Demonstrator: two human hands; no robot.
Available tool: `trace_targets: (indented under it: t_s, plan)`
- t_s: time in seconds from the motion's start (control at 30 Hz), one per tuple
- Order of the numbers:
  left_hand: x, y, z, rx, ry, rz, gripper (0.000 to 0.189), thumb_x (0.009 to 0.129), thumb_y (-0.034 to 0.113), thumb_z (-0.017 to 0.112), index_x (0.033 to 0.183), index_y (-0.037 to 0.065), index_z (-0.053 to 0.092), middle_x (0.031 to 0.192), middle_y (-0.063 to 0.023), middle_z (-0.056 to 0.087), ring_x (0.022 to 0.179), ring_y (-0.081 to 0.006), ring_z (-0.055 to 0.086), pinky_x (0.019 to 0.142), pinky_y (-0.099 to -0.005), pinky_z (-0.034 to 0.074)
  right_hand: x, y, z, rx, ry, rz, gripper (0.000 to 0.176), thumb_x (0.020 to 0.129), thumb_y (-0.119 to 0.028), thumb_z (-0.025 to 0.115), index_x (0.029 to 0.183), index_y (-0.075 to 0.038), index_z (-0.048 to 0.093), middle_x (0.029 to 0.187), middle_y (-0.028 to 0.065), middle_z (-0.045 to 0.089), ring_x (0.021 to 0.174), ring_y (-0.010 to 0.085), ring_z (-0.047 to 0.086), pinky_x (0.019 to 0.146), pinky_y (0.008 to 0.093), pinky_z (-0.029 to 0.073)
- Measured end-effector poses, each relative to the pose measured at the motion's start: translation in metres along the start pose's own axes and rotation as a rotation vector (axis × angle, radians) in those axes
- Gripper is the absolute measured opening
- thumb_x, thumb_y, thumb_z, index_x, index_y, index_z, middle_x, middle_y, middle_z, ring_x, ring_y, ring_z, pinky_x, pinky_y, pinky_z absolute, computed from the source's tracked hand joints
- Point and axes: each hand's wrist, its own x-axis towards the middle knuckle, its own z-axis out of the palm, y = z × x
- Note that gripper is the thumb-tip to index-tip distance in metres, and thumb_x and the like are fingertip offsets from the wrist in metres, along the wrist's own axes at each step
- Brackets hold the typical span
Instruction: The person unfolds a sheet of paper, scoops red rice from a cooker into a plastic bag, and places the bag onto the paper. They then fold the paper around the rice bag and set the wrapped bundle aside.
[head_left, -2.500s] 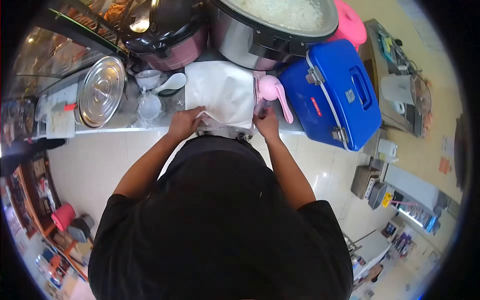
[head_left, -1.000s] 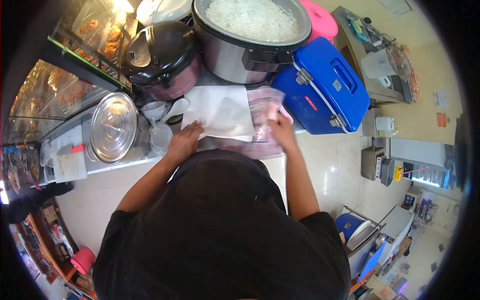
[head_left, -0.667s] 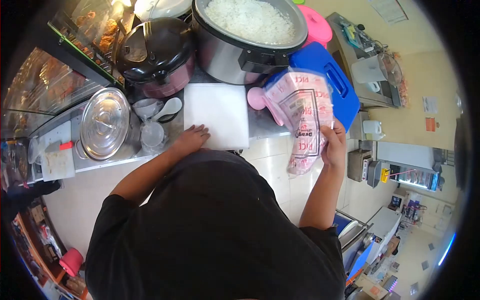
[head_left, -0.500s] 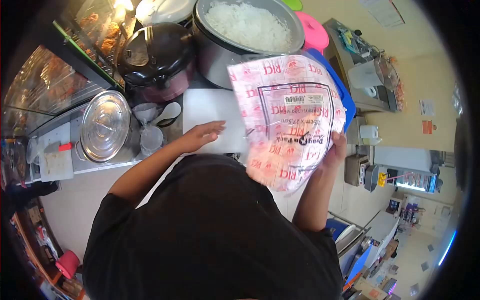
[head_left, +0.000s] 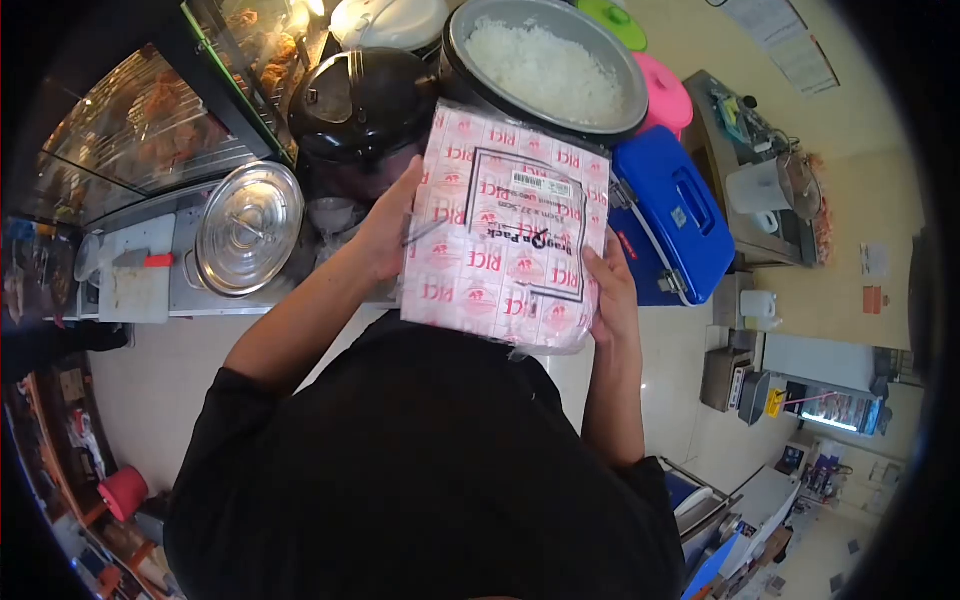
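A plastic-wrapped pack of rice wrapping paper [head_left: 500,270], printed with red "RICE" lettering and a black frame, is held up in front of my chest. My left hand [head_left: 388,225] grips its left edge, with the fingers partly hidden behind the pack. On the right edge, my right hand [head_left: 615,290] is closed with the thumb over the front. Just beyond the pack stands a large pot of cooked white rice [head_left: 545,75]. A black-lidded cooker [head_left: 365,105] is to the left of that pot.
A steel pot with a lid [head_left: 248,230] stands on the left counter beside a cutting board [head_left: 130,285]. Farther left is a glass food warmer [head_left: 150,110]. At the right are a blue cooler box [head_left: 680,215] and a pink lid [head_left: 662,95].
My left hand has come up from the counter and taken the pack's left edge. The pack has shifted left and now sits flatter between both hands.
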Motion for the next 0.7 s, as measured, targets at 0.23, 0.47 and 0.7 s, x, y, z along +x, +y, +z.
trace_targets:
  t_s: [0.23, 0.47, 0.7]
  plan:
    - [-0.059, -0.025, -0.024, 0.135, 0.063, 0.061, 0.043, 0.100, 0.016, 0.061, 0.136, -0.005, 0.049, 0.130, -0.0195, 0.063, 0.115, -0.0249, 0.067, 0.098, -0.0410, 0.057, -0.015, 0.033, 0.011, 0.001, 0.109, 0.073, 0.064, 0.101, 0.000, 0.055, 0.156, -0.002, 0.022, 0.133, 0.0224, 0.059, 0.114, 0.0263, 0.066, 0.094, 0.0380, 0.058]
    - [-0.063, -0.026, -0.022, 0.072, 0.134, 0.017, 0.028, 0.101, 0.010, 0.056, 0.125, -0.005, 0.056, 0.113, -0.0151, 0.068, 0.099, -0.0221, 0.071, 0.089, -0.0381, 0.060, -0.023, 0.059, -0.016, -0.640, -0.009, 0.330, 0.070, 0.099, -0.020, 0.066, 0.156, -0.005, 0.028, 0.136, 0.0264, 0.057, 0.110, 0.0247, 0.066, 0.090, 0.0342, 0.055]
    - [-0.056, -0.030, 0.007, 0.107, 0.185, 0.021, 0.026, 0.100, 0.009, 0.055, 0.123, -0.004, 0.055, 0.110, -0.0135, 0.069, 0.096, -0.0201, 0.071, 0.087, -0.0366, 0.060, -0.045, -0.013, 0.058, -1.234, -0.456, -0.518, 0.063, 0.082, -0.022, 0.080, 0.138, -0.003, 0.057, 0.145, 0.0223, 0.054, 0.129, 0.0376, 0.058, 0.101, 0.0394, 0.050]
